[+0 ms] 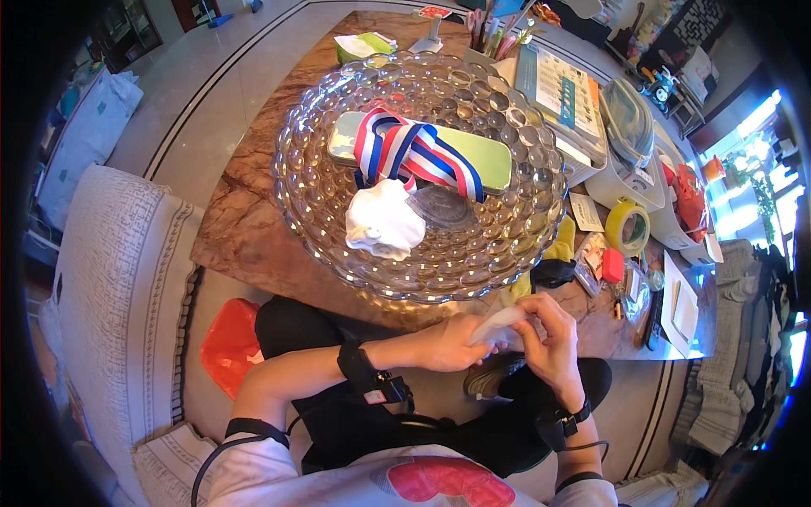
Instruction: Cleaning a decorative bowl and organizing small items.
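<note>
Both hands meet just off the table's near edge, over my lap. My left hand (460, 342) is closed on one side of a thin, whitish, crumpled sheet (494, 324); tissue or film, I cannot tell. On its other side, my right hand (551, 336) pinches it between thumb and fingers. In front of them stands a large bubbled glass dish (321, 224). In it lies a pale green oblong case (494, 155) with a red, white and blue striped ribbon (397, 150) draped over it. A crumpled white tissue (384, 221) and a round, dull disc (443, 208) lie beside the case.
At the right of the brown marbled table (232, 211) are yellow tape (628, 226), a red box (612, 265), stacked books (557, 93) and white bins (629, 173). A pen holder (498, 55) stands at the back. A red plastic bag (230, 346) sits below left, by a covered seat (110, 279).
</note>
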Available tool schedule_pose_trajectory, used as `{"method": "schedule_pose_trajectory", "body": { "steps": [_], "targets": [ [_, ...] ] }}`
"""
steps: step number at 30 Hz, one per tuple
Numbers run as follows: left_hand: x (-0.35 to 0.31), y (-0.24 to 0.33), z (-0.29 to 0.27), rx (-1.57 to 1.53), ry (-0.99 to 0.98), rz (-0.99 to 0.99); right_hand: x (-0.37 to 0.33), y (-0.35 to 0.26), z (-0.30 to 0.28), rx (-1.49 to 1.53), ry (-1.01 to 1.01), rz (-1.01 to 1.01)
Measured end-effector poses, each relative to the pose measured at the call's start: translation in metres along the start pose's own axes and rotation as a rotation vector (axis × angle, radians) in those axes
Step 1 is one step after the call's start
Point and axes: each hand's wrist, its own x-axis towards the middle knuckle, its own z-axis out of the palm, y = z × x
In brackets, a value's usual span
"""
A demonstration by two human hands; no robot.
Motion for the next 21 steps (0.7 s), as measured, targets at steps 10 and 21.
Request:
{"method": "schedule_pose_trajectory", "body": {
  "steps": [10, 21],
  "targets": [
    [-0.001, -0.001, 0.002, 0.13, 0.08, 0.321, 0.005, -0.017, -0.001, 0.039, -0.14, -0.052],
    [-0.004, -0.01, 0.0, -0.359, -0.058, 0.111, 0.1, -0.097, -0.071, -0.198, -0.394, -0.174]
  ]
}}
